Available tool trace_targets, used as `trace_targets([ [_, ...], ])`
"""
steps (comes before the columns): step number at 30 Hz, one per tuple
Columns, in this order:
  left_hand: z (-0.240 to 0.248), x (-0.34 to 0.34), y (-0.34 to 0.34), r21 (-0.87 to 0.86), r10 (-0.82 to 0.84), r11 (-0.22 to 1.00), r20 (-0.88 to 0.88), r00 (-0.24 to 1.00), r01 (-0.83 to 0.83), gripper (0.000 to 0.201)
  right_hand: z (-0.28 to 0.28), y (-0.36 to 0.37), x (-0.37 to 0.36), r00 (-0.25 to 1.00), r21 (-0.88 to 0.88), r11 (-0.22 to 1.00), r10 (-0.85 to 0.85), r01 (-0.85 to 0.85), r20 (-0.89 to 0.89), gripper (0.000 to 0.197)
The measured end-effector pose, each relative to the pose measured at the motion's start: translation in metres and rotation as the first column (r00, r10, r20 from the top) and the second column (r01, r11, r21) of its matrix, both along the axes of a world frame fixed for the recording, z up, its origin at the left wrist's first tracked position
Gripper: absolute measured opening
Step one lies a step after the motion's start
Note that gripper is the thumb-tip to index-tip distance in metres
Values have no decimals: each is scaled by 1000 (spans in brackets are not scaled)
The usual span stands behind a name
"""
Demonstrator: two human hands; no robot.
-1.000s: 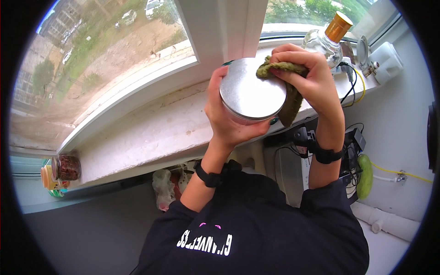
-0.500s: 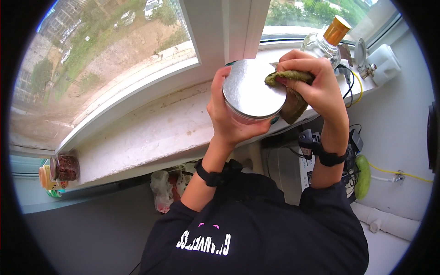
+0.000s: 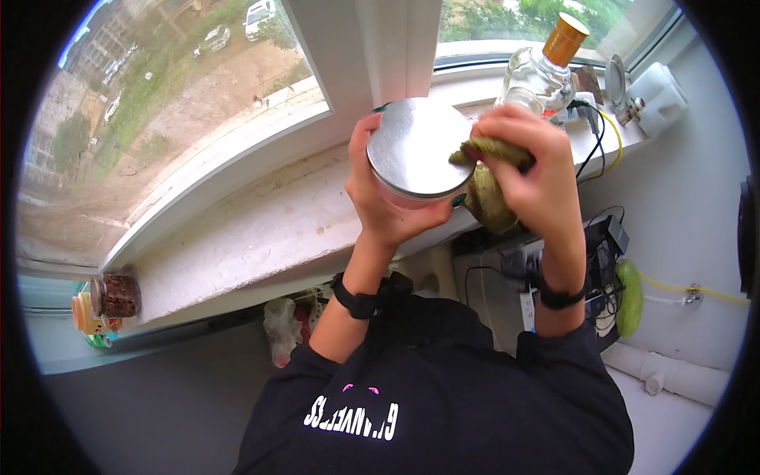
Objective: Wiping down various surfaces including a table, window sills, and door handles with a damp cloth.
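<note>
A round jar with a flat silver lid (image 3: 419, 146) is held up over the windowsill, its clear side showing just under the rim. My left hand (image 3: 380, 182) grips the jar from its left and near side, the thumb along the near edge. Bunched in my right hand (image 3: 530, 162) is an olive-green cloth (image 3: 492, 198), whose upper fold touches the lid's right edge. The cloth's loose end hangs beside the jar. My right hand is slightly smeared by motion, and the jar's bottom is hidden.
On the white windowsill (image 3: 261, 229), a clear bottle with a gold cap (image 3: 564, 41) stands beyond my right hand, near cables and a white plastic jug (image 3: 661, 99). At the far left sits a jar of dark reddish contents (image 3: 119, 296). A green gourd-like vegetable (image 3: 628, 299) lies lower right.
Both hands and the jar have shifted a little left in view. The cloth has moved along the lid's edge with my right hand. Both grips stay closed.
</note>
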State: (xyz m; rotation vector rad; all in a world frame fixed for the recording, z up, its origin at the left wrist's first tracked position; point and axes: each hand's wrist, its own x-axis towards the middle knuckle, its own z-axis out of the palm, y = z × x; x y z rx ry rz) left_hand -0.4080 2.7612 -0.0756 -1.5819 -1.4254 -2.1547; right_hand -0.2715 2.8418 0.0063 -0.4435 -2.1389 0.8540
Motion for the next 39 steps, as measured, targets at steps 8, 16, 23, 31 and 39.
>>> trace_targets([
  [8, -1, -6, 6, 43, -58, 997, 33, 998, 57, 90, -11, 60, -59, 968, -356, 900, 244, -250, -64, 17],
  [16, -10, -4, -2, -96, -15, 995, 48, 999, 20, 94, 2, 33, 4, 967, -127, 963, 249, -240, 62, 19],
  [23, -5, -1, -8, -124, 60, 991, 14, 998, -58, 100, 0, -19, -14, 989, 85, 986, -141, 144, -43, 17],
  [31, -9, 0, 0, -122, 57, 992, 125, 991, -41, 93, 10, -63, -22, 986, 268, 950, 147, -163, 80, 27],
  [39, 6, 0, -9, -125, 94, 988, 10, 996, -92, 101, 43, -3, -32, 990, 44, 997, -49, 55, -129, 17],
])
